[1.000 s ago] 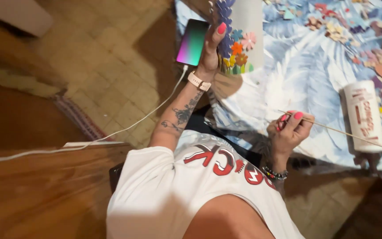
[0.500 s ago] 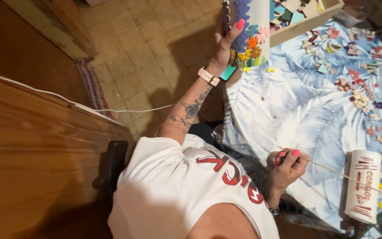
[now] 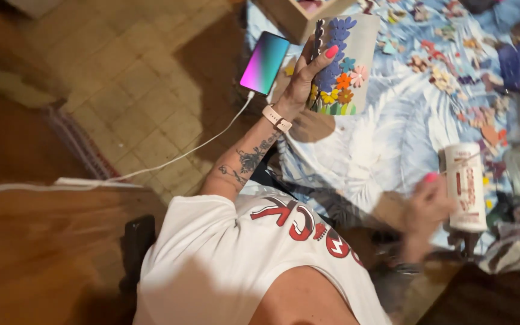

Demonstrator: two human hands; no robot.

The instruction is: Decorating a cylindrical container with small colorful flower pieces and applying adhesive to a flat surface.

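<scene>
A pale card (image 3: 356, 54) decorated with coloured paper flowers stood in the upper middle of the frame, held upright over the edge of a blue-and-white leaf-patterned cloth (image 3: 386, 138). The left hand (image 3: 305, 78) gripped it along its left edge, fingers curled round the card and a pink-nailed fingertip lying on its face beside a column of blue flowers; a pale watch strap sat on that wrist. Just left of the hand, a phone (image 3: 265, 62) with a glowing pink-to-green screen lay at a tilt, with a white cable (image 3: 182, 155) running from its lower end down to the left across the tiled floor.

In the lower right of the frame, the right hand (image 3: 425, 207) was blurred, touching or just beside a white cylindrical container with red print (image 3: 466, 186) that stood on the cloth. Whether the fingers closed on it could not be told.

Small coloured paper cutouts (image 3: 446, 66) lay scattered over the cloth toward the upper right. A wooden box corner (image 3: 290, 15) showed at the top edge. The person's white shirt with red lettering (image 3: 260, 253) filled the lower middle, and brown wood (image 3: 31, 253) took up the lower left.
</scene>
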